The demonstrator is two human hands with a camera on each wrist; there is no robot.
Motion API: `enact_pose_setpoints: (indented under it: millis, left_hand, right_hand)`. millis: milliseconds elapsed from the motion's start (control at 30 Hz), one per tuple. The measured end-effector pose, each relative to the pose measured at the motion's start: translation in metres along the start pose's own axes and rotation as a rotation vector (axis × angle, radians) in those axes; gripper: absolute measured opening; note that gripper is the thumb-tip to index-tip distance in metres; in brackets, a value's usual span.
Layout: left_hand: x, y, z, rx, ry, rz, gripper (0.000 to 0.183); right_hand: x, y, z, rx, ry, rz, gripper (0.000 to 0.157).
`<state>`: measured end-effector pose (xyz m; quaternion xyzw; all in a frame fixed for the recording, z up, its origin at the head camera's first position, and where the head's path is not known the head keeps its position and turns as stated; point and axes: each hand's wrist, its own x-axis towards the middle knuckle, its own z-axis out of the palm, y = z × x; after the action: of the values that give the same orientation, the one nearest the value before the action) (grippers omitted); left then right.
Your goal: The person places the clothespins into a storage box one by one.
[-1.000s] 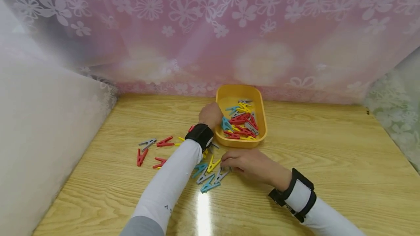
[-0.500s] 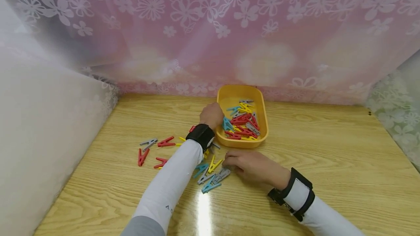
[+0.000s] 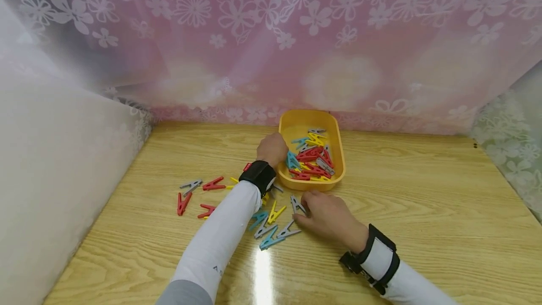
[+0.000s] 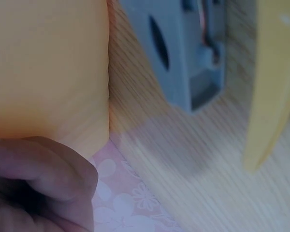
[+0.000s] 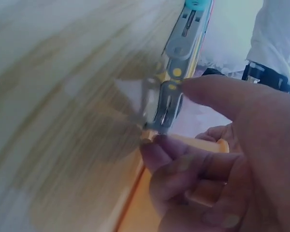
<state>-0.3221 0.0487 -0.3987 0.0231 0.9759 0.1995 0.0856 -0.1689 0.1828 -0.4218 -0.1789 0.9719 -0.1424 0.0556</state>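
Note:
My left hand (image 3: 272, 148) is at the left wall of the yellow bin (image 3: 341, 173), fingers curled at its rim; the fingertips are hidden in the head view. In the left wrist view its bent fingers (image 4: 43, 169) lie against the bin's wall. In front of the bin, my right hand (image 3: 328, 213) holds a grey clothespin (image 3: 298, 204) between thumb and fingertips, just over the table. The right wrist view shows this clothespin (image 5: 168, 104) between them. Another grey clothespin (image 3: 289, 230) lies just left of the right thumb.
Inside the bin lies a pile of red, yellow, blue and grey clothespins (image 3: 311, 155). Several more lie on the wooden table, among them a yellow one (image 3: 276, 212), a blue one (image 3: 271, 239) and a red one (image 3: 183, 203). A floral curtain (image 3: 237, 60) hangs behind.
My right hand has shifted slightly right. Two grey clothespins that lay close together are now apart: one is at the right fingertips, the other on the table. The left hand stays at the bin.

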Motion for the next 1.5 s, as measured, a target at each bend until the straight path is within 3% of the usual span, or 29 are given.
enact_pose_setpoints:
  millis: [267, 433, 667, 800, 900, 1100, 1267, 1367, 1500]
  left_hand:
    - [0.000, 0.001, 0.001, -0.004, 0.002, -0.003, 0.022]
    - [0.001, 0.000, 0.001, -0.006, 0.000, -0.010, 0.022]
    - [0.002, -0.001, -0.003, -0.003, 0.000, -0.012, 0.022]
    - [0.002, -0.002, -0.003, -0.003, 0.011, -0.017, 0.022]
    - [0.000, -0.002, -0.003, -0.007, 0.003, -0.011, 0.022]
    - [-0.003, 0.002, 0.001, -0.007, -0.003, 0.013, 0.022]
    - [-0.002, 0.003, 0.003, -0.006, 0.005, 0.007, 0.023]
    - [0.000, 0.001, 0.003, -0.002, 0.011, -0.003, 0.024]
    - [0.003, -0.003, 0.001, -0.001, 0.024, -0.007, 0.024]
  right_hand:
    - [-0.003, -0.006, -0.002, -0.065, -0.022, 0.069, 0.027]
    - [-0.009, -0.004, -0.012, 0.023, -0.034, 0.070, 0.024]
    - [-0.016, 0.014, -0.062, 0.258, -0.011, 0.007, 0.026]
    - [0.000, 0.033, -0.091, 0.247, 0.094, 0.035, 0.035]
    - [0.018, 0.049, -0.101, 0.209, 0.159, 0.082, 0.044]
    - [0.049, 0.071, -0.099, 0.170, 0.235, 0.109, 0.047]
    - [0.069, 0.079, -0.089, 0.129, 0.221, 0.126, 0.051]
    - [0.075, 0.081, -0.085, 0.127, 0.191, 0.147, 0.057]
    - [0.076, 0.080, -0.081, 0.154, 0.201, 0.122, 0.054]
